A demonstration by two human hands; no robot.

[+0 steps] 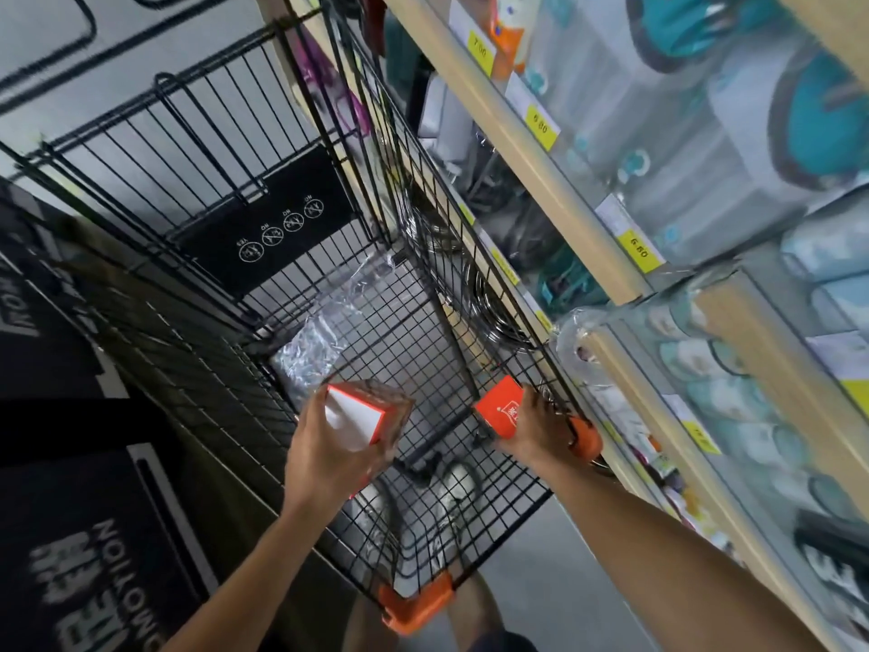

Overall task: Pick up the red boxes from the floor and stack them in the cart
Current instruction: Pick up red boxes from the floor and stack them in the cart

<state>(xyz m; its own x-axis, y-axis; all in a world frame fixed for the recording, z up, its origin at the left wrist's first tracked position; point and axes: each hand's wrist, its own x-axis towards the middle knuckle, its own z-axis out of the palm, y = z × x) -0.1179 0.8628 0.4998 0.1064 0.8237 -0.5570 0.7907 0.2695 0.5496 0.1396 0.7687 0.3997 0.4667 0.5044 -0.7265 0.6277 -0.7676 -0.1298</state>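
Red boxes are up in both hands over the black wire cart (263, 190). On the left, dark printed signage (89, 571) stands beside the cart. The left hand (329, 451) grips a red and white box (364, 414), fingers curled round its lower side, holding it tilted above the cart's mesh floor. A crinkled clear plastic bag (324, 331) lies on that floor further in. The right hand (536, 428) holds a second red box (501, 407) low inside the cart against the right wire wall, thumb and fingers wrapped round its edge. An orange corner guard (585, 437) sits just beside that hand. Wooden shelves (555, 181) with yellow price tags (639, 250) run along the right.
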